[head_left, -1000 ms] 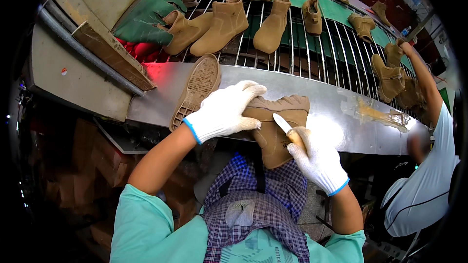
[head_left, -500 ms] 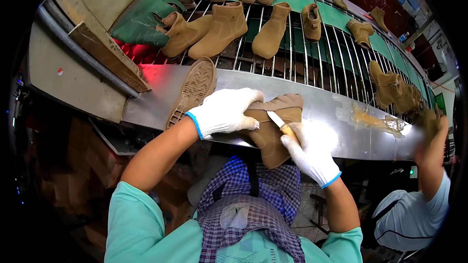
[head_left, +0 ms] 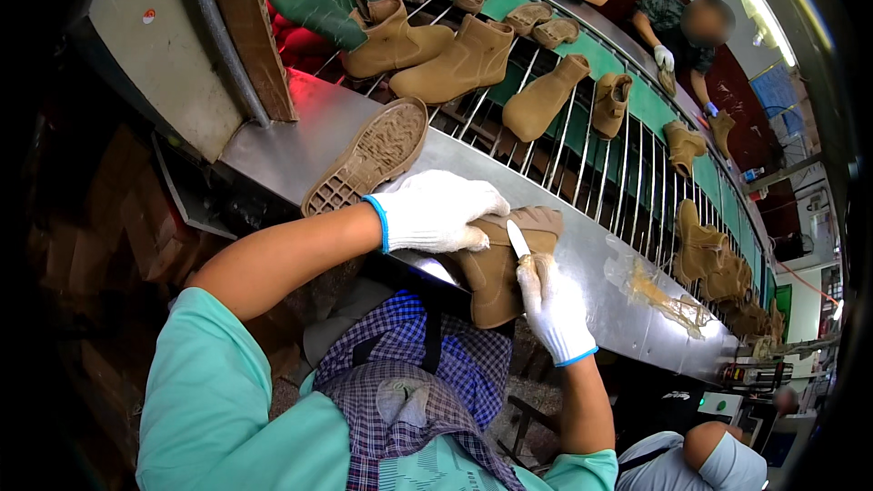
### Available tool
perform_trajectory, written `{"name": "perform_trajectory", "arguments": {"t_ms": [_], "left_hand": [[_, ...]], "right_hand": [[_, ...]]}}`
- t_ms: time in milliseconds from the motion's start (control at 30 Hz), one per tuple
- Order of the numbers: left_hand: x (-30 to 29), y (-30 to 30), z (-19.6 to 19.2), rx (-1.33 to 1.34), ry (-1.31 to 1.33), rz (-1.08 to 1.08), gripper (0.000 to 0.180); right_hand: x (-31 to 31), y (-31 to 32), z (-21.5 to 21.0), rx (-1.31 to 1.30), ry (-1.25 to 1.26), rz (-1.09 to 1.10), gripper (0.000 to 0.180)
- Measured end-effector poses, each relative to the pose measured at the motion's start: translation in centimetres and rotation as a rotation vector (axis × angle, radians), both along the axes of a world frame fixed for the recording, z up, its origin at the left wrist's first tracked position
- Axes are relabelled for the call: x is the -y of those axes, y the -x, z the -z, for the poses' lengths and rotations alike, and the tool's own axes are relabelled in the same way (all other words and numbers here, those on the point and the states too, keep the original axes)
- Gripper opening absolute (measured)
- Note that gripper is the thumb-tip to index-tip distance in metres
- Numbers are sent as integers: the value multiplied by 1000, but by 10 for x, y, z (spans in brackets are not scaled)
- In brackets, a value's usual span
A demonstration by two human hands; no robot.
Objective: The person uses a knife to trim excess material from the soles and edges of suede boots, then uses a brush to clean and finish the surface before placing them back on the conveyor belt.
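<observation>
A tan ankle boot (head_left: pixel 489 289) lies on its side at the near edge of the metal ledge, its shaft hanging toward me. My left hand (head_left: pixel 443 213), in a white knit glove with a blue cuff, grips the boot around its sole side. My right hand (head_left: pixel 555 309), gloved the same way, is closed round the short handle of a knife (head_left: pixel 517 238). The pale blade lies against the boot's upper close to the sole; I cannot tell whether it cuts in. Left of the boot, a loose tan shoe sole (head_left: pixel 371 151) rests with its lattice heel showing.
Beyond the metal ledge (head_left: pixel 459 156) runs a conveyor of metal rods (head_left: pixel 566 150) with several tan boots (head_left: pixel 455 62) and soles (head_left: pixel 556 32). A pipe (head_left: pixel 225 36) and panel stand at left. Dried glue (head_left: pixel 668 300) marks the ledge. Co-workers (head_left: pixel 673 36) work across the line; another sits at lower right.
My view has turned, so the scene appears tilted. The knife blade stands steeper against the boot, still in my right hand. The left hand keeps its grip. The right-hand co-worker's raised arm is gone from view.
</observation>
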State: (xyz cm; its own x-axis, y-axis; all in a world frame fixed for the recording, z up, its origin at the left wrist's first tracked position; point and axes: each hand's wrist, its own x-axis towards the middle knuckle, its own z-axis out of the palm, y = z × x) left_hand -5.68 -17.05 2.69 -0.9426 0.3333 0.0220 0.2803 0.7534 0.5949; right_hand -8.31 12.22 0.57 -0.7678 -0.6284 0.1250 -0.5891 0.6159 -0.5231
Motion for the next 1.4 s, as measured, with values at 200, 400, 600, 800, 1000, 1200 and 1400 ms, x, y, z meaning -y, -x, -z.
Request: {"name": "perform_trajectory", "arguments": {"t_ms": [200, 400, 600, 800, 1000, 1200, 1400], "left_hand": [[-1, 8, -15, 97, 58, -14, 71], [13, -16, -5, 5, 20, -126, 93], [4, -20, 0, 118, 37, -256, 88], [8, -25, 23, -184, -4, -166, 71], [2, -36, 24, -225, -25, -183, 78], [-9, -27, 18, -182, -13, -210, 80], [-5, -28, 27, -273, 88, -236, 82]], "right_hand": [[26, 6, -24, -134, -324, -9, 33], [21, -19, -35, 234, -54, 55, 36], [48, -24, -42, 351, -80, 54, 51], [90, -55, -38, 45, -108, -88, 45], [41, -26, -52, 278, -150, -68, 44], [47, -27, -36, 163, -104, -23, 42], [75, -76, -37, 191, -44, -44, 41]]}}
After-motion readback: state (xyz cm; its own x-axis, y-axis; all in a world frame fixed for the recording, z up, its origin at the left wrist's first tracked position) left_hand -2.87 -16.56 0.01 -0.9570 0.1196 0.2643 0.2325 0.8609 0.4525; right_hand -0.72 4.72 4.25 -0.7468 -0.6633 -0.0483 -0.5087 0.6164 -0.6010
